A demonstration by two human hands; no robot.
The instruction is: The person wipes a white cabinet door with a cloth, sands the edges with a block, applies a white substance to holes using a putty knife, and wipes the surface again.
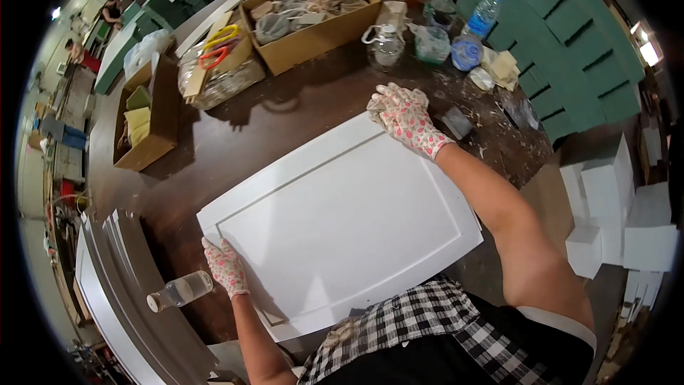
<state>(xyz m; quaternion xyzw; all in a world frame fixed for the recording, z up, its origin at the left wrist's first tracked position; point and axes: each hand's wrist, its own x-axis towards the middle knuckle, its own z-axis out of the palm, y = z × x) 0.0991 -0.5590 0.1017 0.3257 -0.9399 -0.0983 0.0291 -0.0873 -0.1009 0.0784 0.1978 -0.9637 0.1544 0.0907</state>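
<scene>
A white cabinet door panel (342, 221) with a recessed centre lies at a slant on the dark brown table in front of me. My left hand (226, 267), in a white glove with pink print, is closed on the panel's left edge, its thumb over the face. At the far right corner, my right hand (413, 122) wears a matching glove. Its fingers are bunched around a crumpled greyish cloth (385, 97) pressed against the panel; their tips are partly hidden. Beside my left hand a clear bottle (187, 289) lies on its side.
Cardboard boxes (313, 41) of scraps stand at the back, near yellow and orange scissors (217, 44). Several bottles (479, 18) and crumpled rags (499, 68) are far right. Grey-white panels (132, 299) stack at left; green stacked pieces (563, 36) rise at right. Other people work far left.
</scene>
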